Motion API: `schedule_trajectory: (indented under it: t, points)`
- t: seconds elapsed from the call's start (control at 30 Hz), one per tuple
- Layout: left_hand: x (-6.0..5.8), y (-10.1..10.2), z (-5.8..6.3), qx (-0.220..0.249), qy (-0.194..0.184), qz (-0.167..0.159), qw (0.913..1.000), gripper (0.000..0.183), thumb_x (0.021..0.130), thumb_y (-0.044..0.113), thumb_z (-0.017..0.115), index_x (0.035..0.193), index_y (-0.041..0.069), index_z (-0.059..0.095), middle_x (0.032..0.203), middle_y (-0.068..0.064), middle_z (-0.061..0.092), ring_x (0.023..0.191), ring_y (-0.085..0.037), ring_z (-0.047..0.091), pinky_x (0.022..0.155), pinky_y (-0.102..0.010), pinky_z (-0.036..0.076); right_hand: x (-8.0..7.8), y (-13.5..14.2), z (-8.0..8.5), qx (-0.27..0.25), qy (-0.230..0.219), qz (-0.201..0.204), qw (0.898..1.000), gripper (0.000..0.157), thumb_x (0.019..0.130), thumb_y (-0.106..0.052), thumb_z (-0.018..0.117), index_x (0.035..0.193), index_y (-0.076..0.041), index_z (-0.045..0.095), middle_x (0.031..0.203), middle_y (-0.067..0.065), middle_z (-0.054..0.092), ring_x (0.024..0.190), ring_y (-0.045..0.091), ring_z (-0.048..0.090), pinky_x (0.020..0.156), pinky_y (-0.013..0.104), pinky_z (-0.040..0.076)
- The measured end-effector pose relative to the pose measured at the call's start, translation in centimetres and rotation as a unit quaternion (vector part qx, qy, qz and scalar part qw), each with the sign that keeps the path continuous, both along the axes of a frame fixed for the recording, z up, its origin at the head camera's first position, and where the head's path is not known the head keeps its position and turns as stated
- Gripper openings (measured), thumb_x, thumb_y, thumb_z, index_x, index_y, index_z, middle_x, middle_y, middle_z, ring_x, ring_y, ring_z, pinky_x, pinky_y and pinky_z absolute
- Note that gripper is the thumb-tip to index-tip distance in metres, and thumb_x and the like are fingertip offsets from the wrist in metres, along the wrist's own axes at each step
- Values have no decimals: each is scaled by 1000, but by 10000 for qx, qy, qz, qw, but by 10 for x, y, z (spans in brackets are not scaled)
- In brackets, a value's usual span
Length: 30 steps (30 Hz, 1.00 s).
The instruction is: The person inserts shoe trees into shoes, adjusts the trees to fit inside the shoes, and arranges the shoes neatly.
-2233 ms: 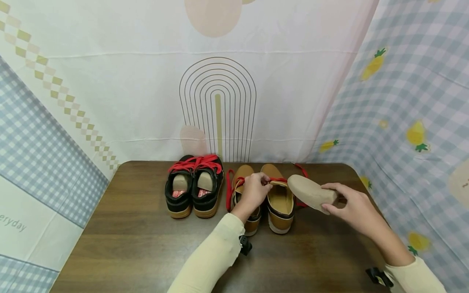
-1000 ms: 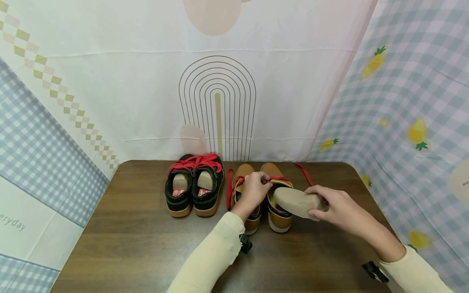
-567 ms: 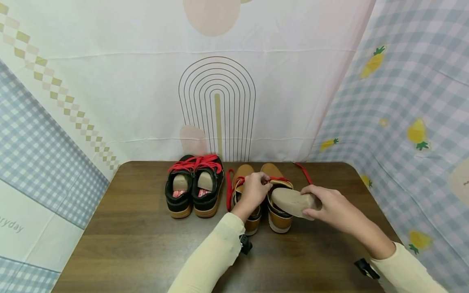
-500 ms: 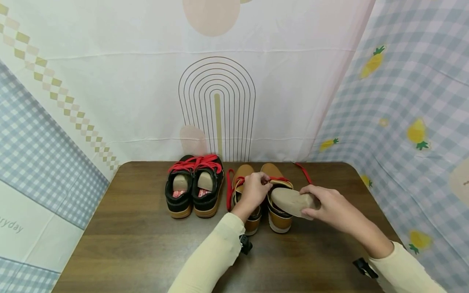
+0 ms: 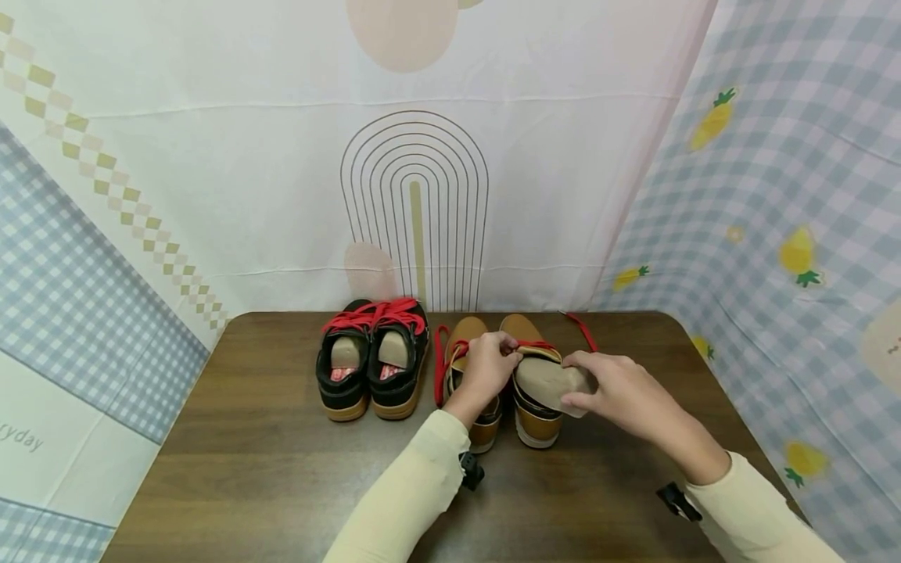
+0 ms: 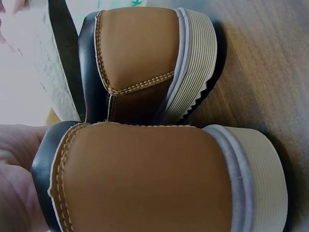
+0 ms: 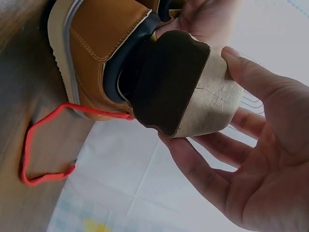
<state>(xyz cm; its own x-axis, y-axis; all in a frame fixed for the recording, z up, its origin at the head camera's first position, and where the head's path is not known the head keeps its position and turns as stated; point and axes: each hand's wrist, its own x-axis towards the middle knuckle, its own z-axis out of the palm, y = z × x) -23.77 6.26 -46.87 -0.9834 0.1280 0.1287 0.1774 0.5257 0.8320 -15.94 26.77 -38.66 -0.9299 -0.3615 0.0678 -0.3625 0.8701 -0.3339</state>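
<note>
My right hand (image 5: 626,395) holds a beige moulded shoe insert (image 5: 547,385) by its heel end, between thumb and fingers. The insert's rounded front dips into the opening of the right tan shoe (image 5: 538,428), under the tongue. In the right wrist view the hollow dark underside of the shoe insert (image 7: 169,82) shows at the shoe's dark collar. My left hand (image 5: 486,371) reaches over the left tan shoe (image 5: 470,330) and pinches the right shoe's tongue (image 5: 538,354) at its edge. The left wrist view shows the heels of both tan shoes, side by side.
Left of the tan pair stand two black shoes (image 5: 342,395) with red laces (image 5: 380,313), each holding a beige insert (image 5: 393,349). A loose red lace (image 5: 581,330) trails on the wooden table (image 5: 267,469) at the right. A patterned cloth (image 5: 296,195) hangs behind the table.
My right hand has moved left and brought the shoe insert from beside the right tan shoe into its opening. My left hand has stayed at the tongue.
</note>
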Motion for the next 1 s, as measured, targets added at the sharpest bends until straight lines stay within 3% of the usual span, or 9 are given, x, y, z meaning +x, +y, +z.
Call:
schedule_trajectory:
  t: [0.27,0.53,0.83,1.0]
  points:
    - [0,0,-2,-16,167,-51,9998,5,91,12,80,95,8,79,87,-3,75,78,-11,67,68,-21,53,-3,-10,-1,226,101,-210,9995,51,81,-50,84,121,-20,72,103,2,76,76,15,66,56,34,47]
    - [-1,-1,-3,-89,313,-26,9995,5,90,12,80,93,8,79,87,-3,76,79,-13,69,69,-21,54,-9,-18,-5,221,259,-183,9993,54,81,-51,83,121,-16,72,94,0,75,66,12,60,52,33,43]
    - [-1,-1,-3,-119,260,-79,9996,5,91,12,80,94,8,79,88,-3,76,79,-13,69,69,-21,54,-12,-9,-1,-330,-585,103,9977,50,91,-40,78,131,-11,67,87,-5,69,72,9,59,64,30,48]
    - [-1,-1,-2,-133,321,-31,9994,5,90,12,81,93,8,79,87,-3,76,79,-14,70,70,-22,54,-14,-8,-2,-558,-472,236,9970,47,91,-39,78,128,-10,69,99,-1,73,77,9,59,66,28,48]
